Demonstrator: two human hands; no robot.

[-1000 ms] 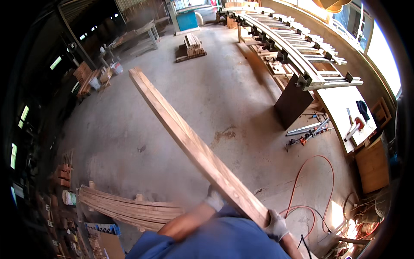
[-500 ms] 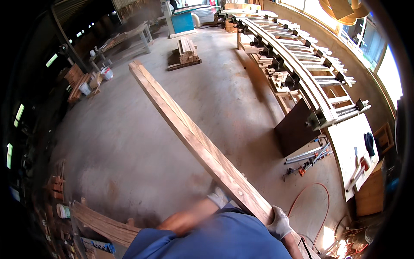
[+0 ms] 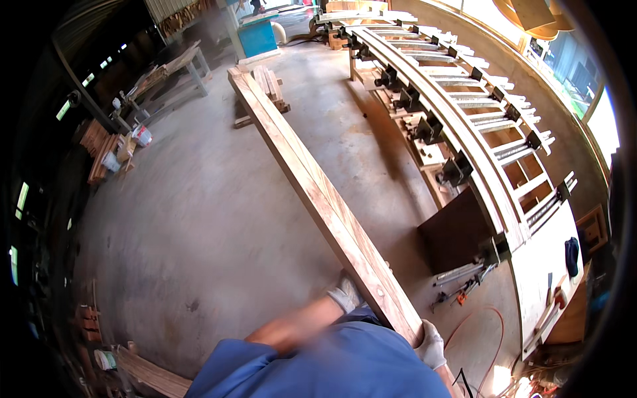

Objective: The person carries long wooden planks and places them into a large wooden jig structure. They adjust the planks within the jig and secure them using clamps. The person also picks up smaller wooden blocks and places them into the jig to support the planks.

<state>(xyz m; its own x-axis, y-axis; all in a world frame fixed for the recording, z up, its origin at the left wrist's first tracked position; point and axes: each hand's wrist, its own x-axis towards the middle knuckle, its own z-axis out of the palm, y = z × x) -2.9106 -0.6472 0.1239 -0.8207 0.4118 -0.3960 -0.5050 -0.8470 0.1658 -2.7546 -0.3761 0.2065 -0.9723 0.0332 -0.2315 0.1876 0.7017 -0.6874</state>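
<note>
A long, pale brown wooden beam (image 3: 318,202) slants away from my body toward the far left, held up above the floor. A lengthwise line runs along its top face. My left hand (image 3: 346,293), in a light glove, grips the beam from its left side; most of its fingers are hidden under the wood. Closer to my body, my right hand (image 3: 431,345), also gloved, is closed around the beam's near right edge. Past that hand, the beam's near end is hidden beside my blue shirt.
A long clamping rack (image 3: 458,113) with many bars stands along the right, with bar clamps (image 3: 464,285) below its near end. A board with tools (image 3: 551,298) adjoins it. Ahead lies a small timber stack (image 3: 269,86). A red hose (image 3: 497,331) curls on the floor at right.
The beam's far end has swung right and now overlaps the small timber stack. My view has shifted, bringing the rack's near end lower. Both hands keep their hold.
</note>
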